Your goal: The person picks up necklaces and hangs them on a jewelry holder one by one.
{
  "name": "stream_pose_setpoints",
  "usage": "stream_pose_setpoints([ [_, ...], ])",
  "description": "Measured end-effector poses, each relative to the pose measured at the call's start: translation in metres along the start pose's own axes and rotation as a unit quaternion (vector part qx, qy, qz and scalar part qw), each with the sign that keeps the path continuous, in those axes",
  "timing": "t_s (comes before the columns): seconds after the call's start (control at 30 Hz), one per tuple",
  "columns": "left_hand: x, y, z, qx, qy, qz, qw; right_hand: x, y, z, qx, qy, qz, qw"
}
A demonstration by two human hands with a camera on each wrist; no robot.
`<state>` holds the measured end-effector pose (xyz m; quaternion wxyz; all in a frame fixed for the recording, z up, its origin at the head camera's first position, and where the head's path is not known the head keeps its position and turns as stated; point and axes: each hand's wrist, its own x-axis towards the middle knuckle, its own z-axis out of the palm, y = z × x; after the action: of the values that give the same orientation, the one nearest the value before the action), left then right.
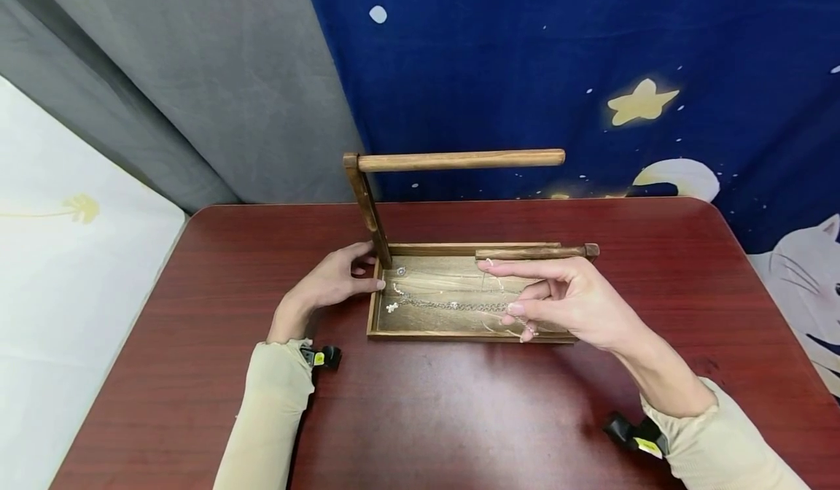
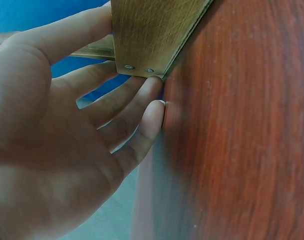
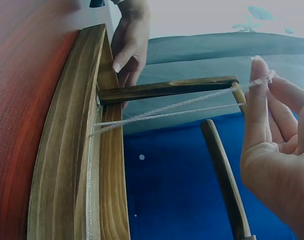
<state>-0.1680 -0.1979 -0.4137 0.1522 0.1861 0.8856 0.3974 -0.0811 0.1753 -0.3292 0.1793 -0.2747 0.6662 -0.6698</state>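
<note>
A low wooden tray [image 1: 426, 335] with a post and crossbar stands on the table. Several silver chains [image 1: 453, 305] lie on its floor, with a small flower-shaped pendant [image 1: 392, 307] and a round one [image 1: 402, 271] at the left. My left hand [image 1: 331, 280] grips the tray's left end, thumb at the rim and fingers against the outer side. Above the tray's right half, my right hand [image 1: 574, 297] pinches a thin silver chain [image 3: 186, 103]. Two strands stretch from the fingers down into the tray in the right wrist view.
The crossbar [image 1: 459, 160] juts rightward from the upright post [image 1: 364, 205] at the tray's left end. A separate wooden bar [image 1: 534, 253] lies across the tray's back right. Behind the red-brown table [image 1: 459, 417] hang a grey curtain [image 1: 216, 74] and a blue cloth [image 1: 492, 60].
</note>
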Motion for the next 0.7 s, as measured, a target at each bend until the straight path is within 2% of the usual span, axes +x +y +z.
stream_pose_setpoints([
  [0.47,0.0004,0.0015,-0.0009,-0.011,-0.002,0.002,0.9999,-0.0056,-0.0096,-0.0057,0.026,0.030,-0.057,0.9976],
  [0.7,-0.0004,0.0003,0.0009,-0.007,0.001,0.001,1.0000,-0.0092,-0.0106,-0.0085,0.066,0.021,-0.124,0.9899],
])
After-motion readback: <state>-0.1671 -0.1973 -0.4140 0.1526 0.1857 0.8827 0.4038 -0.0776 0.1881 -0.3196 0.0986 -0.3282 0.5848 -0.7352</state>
